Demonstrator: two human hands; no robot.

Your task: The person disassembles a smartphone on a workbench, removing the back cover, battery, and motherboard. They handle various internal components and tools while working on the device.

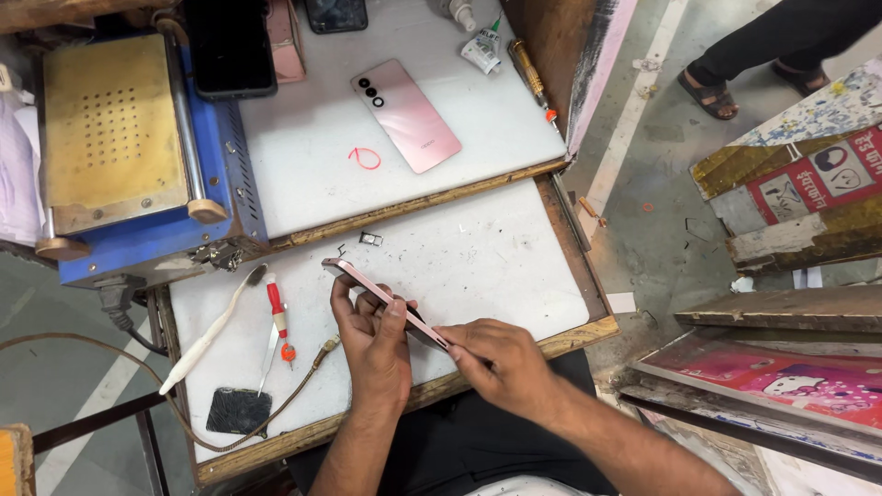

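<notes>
My left hand (375, 342) grips a pink smartphone (367, 287) by its long edge, holding it on its side above the white pull-out work board (487, 266). My right hand (501, 363) pinches the phone's near end, fingers closed at its lower corner. A second pink phone (405, 115) lies camera side up on the upper white table top (303, 156), next to a red drawn mark (365, 158). A small metal card tray (370, 239) lies on the board just beyond the held phone.
A blue machine with a brass-coloured plate (119, 129) stands at the left. A white toothbrush (213, 326), a red-handled screwdriver (278, 317), a cable and a dark cracked screen piece (238, 410) lie on the board. Another person's sandalled feet (735, 87) are on the floor at top right.
</notes>
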